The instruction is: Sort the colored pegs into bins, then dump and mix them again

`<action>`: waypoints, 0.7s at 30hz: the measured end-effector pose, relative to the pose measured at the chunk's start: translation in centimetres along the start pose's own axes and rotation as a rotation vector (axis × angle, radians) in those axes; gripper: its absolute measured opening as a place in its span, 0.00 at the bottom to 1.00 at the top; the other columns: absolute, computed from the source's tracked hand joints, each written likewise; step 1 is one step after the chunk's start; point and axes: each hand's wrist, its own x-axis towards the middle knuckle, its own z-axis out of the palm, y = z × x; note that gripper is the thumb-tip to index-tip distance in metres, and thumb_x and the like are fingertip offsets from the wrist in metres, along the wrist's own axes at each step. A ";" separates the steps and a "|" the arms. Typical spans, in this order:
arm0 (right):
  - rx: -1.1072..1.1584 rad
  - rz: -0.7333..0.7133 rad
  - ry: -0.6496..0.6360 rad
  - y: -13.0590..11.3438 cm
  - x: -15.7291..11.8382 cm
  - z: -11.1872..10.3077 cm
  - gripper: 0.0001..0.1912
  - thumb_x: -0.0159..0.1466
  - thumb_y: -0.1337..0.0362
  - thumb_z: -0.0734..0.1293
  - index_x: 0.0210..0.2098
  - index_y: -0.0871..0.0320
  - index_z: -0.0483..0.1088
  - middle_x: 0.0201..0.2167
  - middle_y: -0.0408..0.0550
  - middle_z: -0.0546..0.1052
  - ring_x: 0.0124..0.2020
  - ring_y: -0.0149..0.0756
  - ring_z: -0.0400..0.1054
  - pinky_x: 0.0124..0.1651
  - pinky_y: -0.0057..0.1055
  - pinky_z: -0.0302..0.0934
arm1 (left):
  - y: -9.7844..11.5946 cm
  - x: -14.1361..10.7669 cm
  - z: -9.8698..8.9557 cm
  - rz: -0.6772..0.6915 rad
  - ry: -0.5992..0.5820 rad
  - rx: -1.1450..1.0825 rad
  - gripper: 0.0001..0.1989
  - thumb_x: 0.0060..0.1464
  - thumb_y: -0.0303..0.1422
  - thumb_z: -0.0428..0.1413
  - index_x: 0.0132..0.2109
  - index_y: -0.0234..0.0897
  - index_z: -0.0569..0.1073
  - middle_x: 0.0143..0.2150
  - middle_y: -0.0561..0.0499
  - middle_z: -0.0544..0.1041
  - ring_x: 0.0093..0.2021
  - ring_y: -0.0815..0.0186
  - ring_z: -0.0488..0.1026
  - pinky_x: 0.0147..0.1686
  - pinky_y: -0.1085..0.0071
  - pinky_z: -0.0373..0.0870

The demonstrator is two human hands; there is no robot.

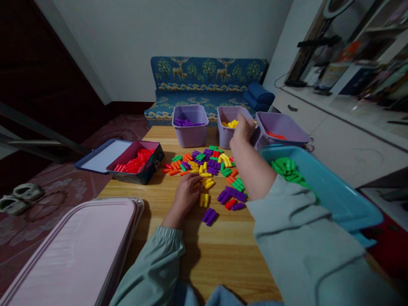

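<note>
Hanging over the middle lilac bin (226,138) of yellow pieces (231,124), the right hand (243,128) is curled, can't tell if it's holding any from here. Left hand (188,191) is down by loose yellow pieces (206,199) on the table (229,259), bent, grip hidden too.

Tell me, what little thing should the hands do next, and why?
Perhaps the left hand should gather the small yellow plastic tubes beside it, because the right hand is at the middle lilac square plastic tub, where yellow pieces already lie.
</note>
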 end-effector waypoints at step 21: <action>-1.239 -0.234 -1.071 1.2 -14.9 -11.1 0.21 0.48 0.64 0.77 0.42 0.52 0.77 0.47 0.49 0.76 0.47 0.42 0.71 0.43 0.31 0.62 | -0.2 -0.1 0.5 0.003 0.022 0.043 0.15 0.52 0.25 0.58 0.47 0.34 0.78 0.51 0.41 0.76 0.52 0.55 0.72 0.53 0.58 0.69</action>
